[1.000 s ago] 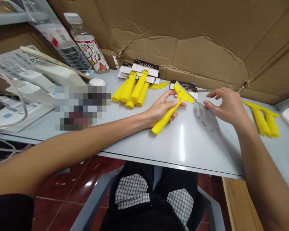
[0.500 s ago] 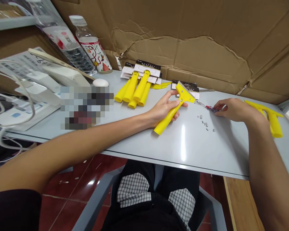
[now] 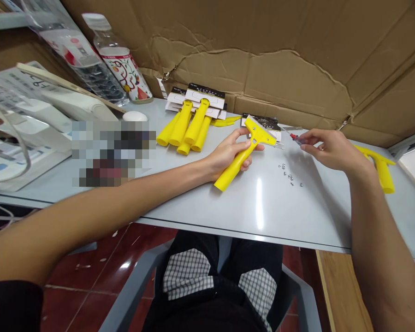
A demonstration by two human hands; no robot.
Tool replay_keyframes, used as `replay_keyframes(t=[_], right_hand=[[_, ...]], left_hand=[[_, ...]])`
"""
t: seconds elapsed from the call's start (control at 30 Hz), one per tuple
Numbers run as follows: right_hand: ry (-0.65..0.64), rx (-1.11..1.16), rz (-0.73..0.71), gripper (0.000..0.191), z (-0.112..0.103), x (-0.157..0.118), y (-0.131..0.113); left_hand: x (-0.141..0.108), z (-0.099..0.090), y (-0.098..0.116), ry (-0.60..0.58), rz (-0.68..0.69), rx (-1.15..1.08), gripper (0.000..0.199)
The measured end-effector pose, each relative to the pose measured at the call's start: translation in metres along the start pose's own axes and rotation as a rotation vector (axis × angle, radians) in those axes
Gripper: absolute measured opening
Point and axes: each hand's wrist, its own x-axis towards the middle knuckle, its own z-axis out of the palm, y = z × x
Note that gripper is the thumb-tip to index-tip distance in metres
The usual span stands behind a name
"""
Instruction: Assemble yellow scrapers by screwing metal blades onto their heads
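On the left of the desk (image 3: pixel 193 203), two bottles (image 3: pixel 122 69) stood behind a white oval object (image 3: pixel 135 116). Next came a cluster of yellow handles (image 3: pixel 195 122) with printed cards (image 3: pixel 205 95). Near the middle, the left hand (image 3: pixel 231 152) gripped a yellow scraper (image 3: pixel 235 164) around its neck, the head tilted to the upper right. Loose screws (image 3: pixel 290 177) lay just right of it. Beyond them, the right hand (image 3: pixel 327 147) pinched a red-marked screwdriver (image 3: pixel 293 137) between thumb and fingers, its tip unclear. Rightmost, another yellow piece (image 3: pixel 384 173) lay partly behind the forearm.
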Motion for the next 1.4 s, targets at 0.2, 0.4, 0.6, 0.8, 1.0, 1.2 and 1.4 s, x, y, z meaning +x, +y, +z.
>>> replay_keyframes(t=[0.2,0.4,0.6,0.8,1.0,1.2,1.4], right_hand=[[0.023,0.166,-0.196,0.023,0.008,-0.001,-0.028],[0.057,0.127,-0.197,0.02,0.01,-0.001,-0.029],[0.103,0.121,-0.206,0.022,0.009,-0.002,-0.034],[0.094,0.106,-0.223,0.023,0.009,-0.003,-0.039],[0.096,0.085,-0.22,0.024,0.008,-0.004,-0.041],[0.194,0.049,-0.263,0.023,0.007,-0.012,-0.052],[0.171,0.086,-0.231,0.018,0.006,-0.013,-0.056]], left_hand=[[-0.003,0.003,-0.002,0.006,0.052,0.079,0.034],[-0.002,0.003,-0.002,0.007,0.043,0.058,0.035],[-0.002,0.002,-0.004,-0.009,0.061,0.087,0.039],[-0.003,0.002,-0.007,-0.021,0.097,0.147,0.035],[-0.004,0.004,-0.007,0.006,0.1,0.186,0.033],[-0.005,0.006,-0.008,0.097,0.111,0.21,0.035],[-0.006,0.007,-0.006,0.1,0.094,0.234,0.029]])
